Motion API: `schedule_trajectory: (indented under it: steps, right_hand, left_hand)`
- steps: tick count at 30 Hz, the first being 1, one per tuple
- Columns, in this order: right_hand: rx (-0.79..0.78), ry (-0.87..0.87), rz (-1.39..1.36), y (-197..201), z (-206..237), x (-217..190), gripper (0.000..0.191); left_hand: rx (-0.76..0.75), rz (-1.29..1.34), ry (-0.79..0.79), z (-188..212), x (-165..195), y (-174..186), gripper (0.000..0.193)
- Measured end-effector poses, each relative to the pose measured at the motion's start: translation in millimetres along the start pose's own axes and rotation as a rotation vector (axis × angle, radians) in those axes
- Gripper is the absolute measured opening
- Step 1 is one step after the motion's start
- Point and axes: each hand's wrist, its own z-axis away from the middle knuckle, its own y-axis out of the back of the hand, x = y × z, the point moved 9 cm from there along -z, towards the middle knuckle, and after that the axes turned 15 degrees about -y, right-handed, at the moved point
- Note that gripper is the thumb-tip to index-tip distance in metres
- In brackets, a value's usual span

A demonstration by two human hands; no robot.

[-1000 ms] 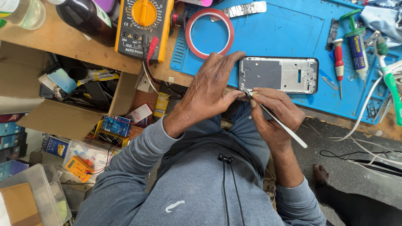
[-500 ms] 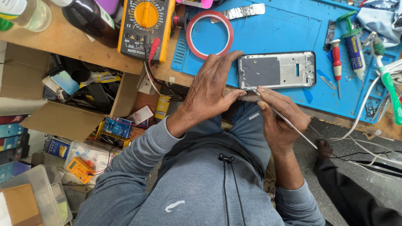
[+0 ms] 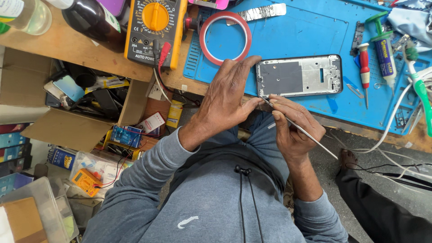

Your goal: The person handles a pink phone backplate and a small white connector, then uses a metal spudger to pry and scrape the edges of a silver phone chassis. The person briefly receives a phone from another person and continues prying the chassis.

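left hand (image 3: 227, 101) flat, fingers spread and extended forward, right hand (image 3: 292, 126) curled in pinch grip, wrists close, forearms converging, grey sleeves

Just one view here, head-mounted, looking steeply down over the wearer's own chest at the blue work mat (image 3: 310, 27) and bench edge. Pretty close in, with the floor and a cardboard box (image 3: 58, 121) showing below the bench.
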Motion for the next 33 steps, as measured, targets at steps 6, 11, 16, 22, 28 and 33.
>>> schedule_trajectory:
  steps: [6, 11, 16, 22, 28, 33]
  right_hand:
    - [0.005, 0.000, 0.033, -1.5, -0.9, 2.0, 0.013]
    - [0.016, -0.002, 0.075, -3.9, -2.3, 0.3, 0.011]
    - [0.024, 0.032, 0.095, -6.4, -2.6, -3.6, 0.011]
    - [0.028, 0.051, 0.107, -6.2, -1.2, -5.1, 0.010]
    - [0.017, 0.071, 0.062, -2.9, -0.1, -8.8, 0.009]
    - [0.024, 0.098, 0.115, -6.1, 0.6, -14.0, 0.008]
  left_hand:
    - [-0.009, 0.004, 0.009, 0.4, -2.2, -1.1, 0.085]
    - [-0.006, -0.004, -0.007, 0.7, -2.2, -0.3, 0.084]
    - [-0.015, 0.007, 0.005, 1.0, -4.9, -2.0, 0.084]
    - [0.006, 0.000, -0.025, 0.2, -0.7, -0.6, 0.084]
    - [-0.002, -0.001, 0.001, -0.2, 1.3, -0.1, 0.084]
    - [0.005, 0.001, -0.013, -0.8, 2.9, 1.5, 0.083]
